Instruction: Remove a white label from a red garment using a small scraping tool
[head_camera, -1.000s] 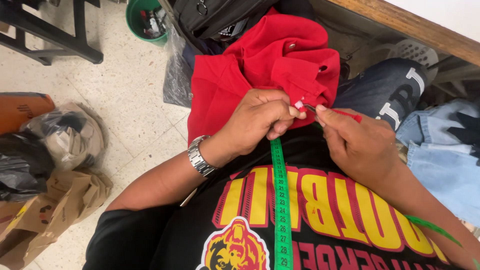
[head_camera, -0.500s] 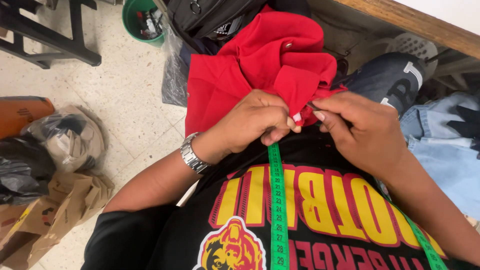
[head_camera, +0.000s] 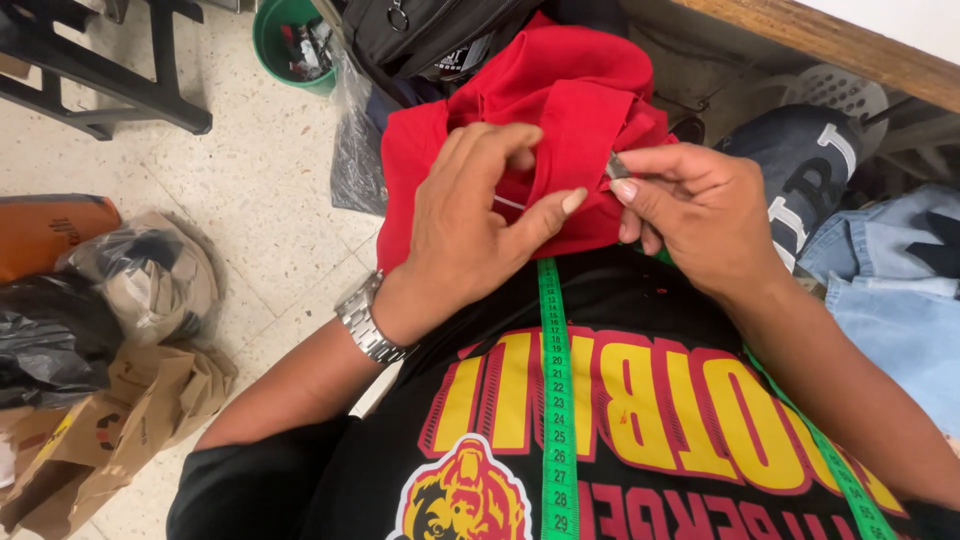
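red garment bunched on the lap, directly ahead of both hands and touching them, spilling away from the body toward the black bag at the top of view. folded edge of the cloth running roughly upright in the frame, from the lap outward, between the two hands.

left hand laid flat over the near left part of the fabric, fingers spread, thumb stretched right along the fold and pressing it down; steel wristwatch just behind it on the wrist. a thin pale line, likely thread, showing on the cloth under the index finger.

right hand closed in a pinch, thumb and forefinger holding a small grey metal tool whose tip meets the right side of the fold; exact kind too small to tell. tool tip and left thumb tip close together, nearly facing across the fold, so right hand nearest the working spot, left hand holding just beside it.

green measuring tape hanging down the black printed shirt, its upper end slipping under the garment just below the left thumb.

no worktop under the cloth; only lap and speckled floor.
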